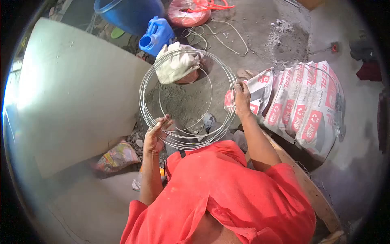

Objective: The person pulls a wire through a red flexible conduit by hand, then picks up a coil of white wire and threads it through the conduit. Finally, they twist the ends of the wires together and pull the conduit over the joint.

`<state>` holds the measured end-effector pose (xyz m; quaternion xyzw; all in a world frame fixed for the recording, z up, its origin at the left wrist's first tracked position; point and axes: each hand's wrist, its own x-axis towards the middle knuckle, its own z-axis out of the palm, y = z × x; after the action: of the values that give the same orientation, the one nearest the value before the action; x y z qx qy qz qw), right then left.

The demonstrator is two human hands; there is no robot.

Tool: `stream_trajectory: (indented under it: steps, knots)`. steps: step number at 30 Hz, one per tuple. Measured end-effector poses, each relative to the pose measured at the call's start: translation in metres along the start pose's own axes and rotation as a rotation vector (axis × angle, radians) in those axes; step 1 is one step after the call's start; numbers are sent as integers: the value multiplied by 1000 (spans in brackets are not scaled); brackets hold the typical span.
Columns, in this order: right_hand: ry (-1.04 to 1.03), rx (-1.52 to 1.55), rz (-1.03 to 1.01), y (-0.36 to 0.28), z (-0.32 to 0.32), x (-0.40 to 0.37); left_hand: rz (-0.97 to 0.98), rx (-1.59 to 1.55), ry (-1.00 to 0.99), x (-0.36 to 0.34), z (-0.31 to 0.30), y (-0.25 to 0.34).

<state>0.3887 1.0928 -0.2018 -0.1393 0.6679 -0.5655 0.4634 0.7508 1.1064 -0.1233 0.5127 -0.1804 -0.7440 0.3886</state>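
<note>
A large coil of thin silvery wire (143, 95) is held up in front of my red shirt, its several loops spread into a wide ring. My left hand (154, 136) grips the coil at its lower left, fingers curled round the strands. On the opposite side my right hand (243, 99) is closed on the coil's right edge. One smaller loop hangs loose inside the ring. Through the ring I see grey dusty ground and part of a pale cloth (178, 63) draped over a reddish object.
Red-and-white printed sacks (302, 105) stand at the right. A blue jug (157, 36) and a blue tub (132, 16) are at the back, beside a red bundle (189, 14). A pale curved panel (85, 93) fills the left. A wooden plank (284, 156) runs along my right.
</note>
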Motion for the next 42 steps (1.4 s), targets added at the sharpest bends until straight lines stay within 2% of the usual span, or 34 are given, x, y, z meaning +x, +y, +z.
stream_trajectory:
  steps: [2,5,6,9,10,11,13,15,18,20,21,23,24,26,27,29,30,31,33,35,37,39,41,42]
  knots:
    - [36,-77,-128,-5,-16,23,-56,-271,-181,16,29,1]
    - [121,-22,-152,-14,-30,57,-117,-335,-210,53,49,2]
    - [91,-7,-114,-22,-34,68,-131,-391,-272,69,58,5]
    - [178,-102,-117,-74,-32,82,-143,-337,-299,116,90,20]
    - [225,-148,-285,-53,-39,113,-145,-271,-309,133,100,28]
    - [171,-15,-141,-82,-30,117,-163,-220,-342,152,112,35]
    - [75,-112,21,-84,-41,164,-200,-203,-417,195,140,50]
    - [106,-209,-39,-100,-30,204,-211,-181,-526,240,185,69]
    - [126,-814,-298,-127,-7,242,-283,-50,-455,300,254,95]
    - [-308,-572,-244,-154,12,266,-251,112,-593,344,301,112]
    - [-301,-566,-239,-168,25,273,-258,118,-595,359,319,119]
    - [-470,-758,-739,-192,48,282,-228,194,-652,383,352,133]
    - [-454,-751,-734,-203,53,288,-267,265,-686,390,369,149]
    - [-691,-841,-159,-232,58,316,-192,268,-613,409,390,165]
    - [-680,-838,-167,-249,56,325,-186,239,-600,419,399,174]
    - [-601,-774,-349,-278,50,341,-135,153,-531,443,415,191]
    - [-588,-754,-606,-273,34,368,-113,91,-443,458,421,199]
    - [-591,-758,-611,-271,10,394,-87,27,-356,477,426,207]
    - [-467,-587,-452,-287,-36,442,-89,-27,-271,519,427,225]
    - [-220,-217,-300,-326,-71,484,56,179,-185,559,436,231]
    - [8,117,-312,-341,-109,554,120,348,-152,561,477,259]
    - [54,192,-297,-383,-133,598,197,726,-31,574,511,281]
    - [89,253,-303,-420,-154,633,259,1027,-56,600,520,304]
    - [96,162,-268,-433,-161,648,248,1042,-76,606,528,312]
